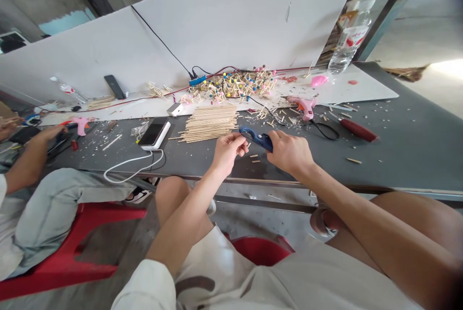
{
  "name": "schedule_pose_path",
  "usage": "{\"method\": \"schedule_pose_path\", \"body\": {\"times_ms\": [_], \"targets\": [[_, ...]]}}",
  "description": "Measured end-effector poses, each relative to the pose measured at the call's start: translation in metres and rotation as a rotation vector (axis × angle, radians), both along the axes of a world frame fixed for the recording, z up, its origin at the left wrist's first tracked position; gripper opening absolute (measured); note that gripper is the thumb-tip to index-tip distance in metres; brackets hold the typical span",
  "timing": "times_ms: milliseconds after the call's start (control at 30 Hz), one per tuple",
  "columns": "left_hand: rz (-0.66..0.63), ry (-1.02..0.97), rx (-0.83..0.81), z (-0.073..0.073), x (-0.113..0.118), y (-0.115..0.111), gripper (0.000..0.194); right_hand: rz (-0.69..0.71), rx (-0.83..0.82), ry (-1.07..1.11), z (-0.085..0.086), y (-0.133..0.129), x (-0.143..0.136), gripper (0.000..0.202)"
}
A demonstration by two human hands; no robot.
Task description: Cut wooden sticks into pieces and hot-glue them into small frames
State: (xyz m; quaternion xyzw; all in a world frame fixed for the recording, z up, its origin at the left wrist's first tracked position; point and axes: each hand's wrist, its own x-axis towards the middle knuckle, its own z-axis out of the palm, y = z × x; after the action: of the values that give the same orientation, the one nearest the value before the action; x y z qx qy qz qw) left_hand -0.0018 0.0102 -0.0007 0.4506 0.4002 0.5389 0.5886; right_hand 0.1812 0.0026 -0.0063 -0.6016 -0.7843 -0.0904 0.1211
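Wrapped in my right hand [289,152] are the handles of a blue cutting tool [256,138], its head pointing left. My left hand [228,151] is pinched close to the tool's head; what its fingers hold is too small to make out. Just behind my left hand lies a flat stack of thin wooden sticks [210,123]. Short cut stick pieces [255,158] lie on the grey table below the tool. Farther back is a heap of short sticks with coloured beads [235,84].
A pink glue gun [307,107] and a red-handled tool [359,129] lie to the right. To the left, a phone on a white power bank [155,134] trails a white cable. A bottle [349,42] stands back right. Another person's arm [27,158] is at far left.
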Motion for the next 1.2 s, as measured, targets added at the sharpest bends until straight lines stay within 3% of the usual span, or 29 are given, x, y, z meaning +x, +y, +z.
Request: {"method": "schedule_pose_path", "body": {"times_ms": [1200], "targets": [[0.054,0.033,0.003,-0.0061,-0.0011,0.0026,0.014,0.026,-0.088,-0.014,-0.0001,0.0037,-0.0009,0.022]]}}
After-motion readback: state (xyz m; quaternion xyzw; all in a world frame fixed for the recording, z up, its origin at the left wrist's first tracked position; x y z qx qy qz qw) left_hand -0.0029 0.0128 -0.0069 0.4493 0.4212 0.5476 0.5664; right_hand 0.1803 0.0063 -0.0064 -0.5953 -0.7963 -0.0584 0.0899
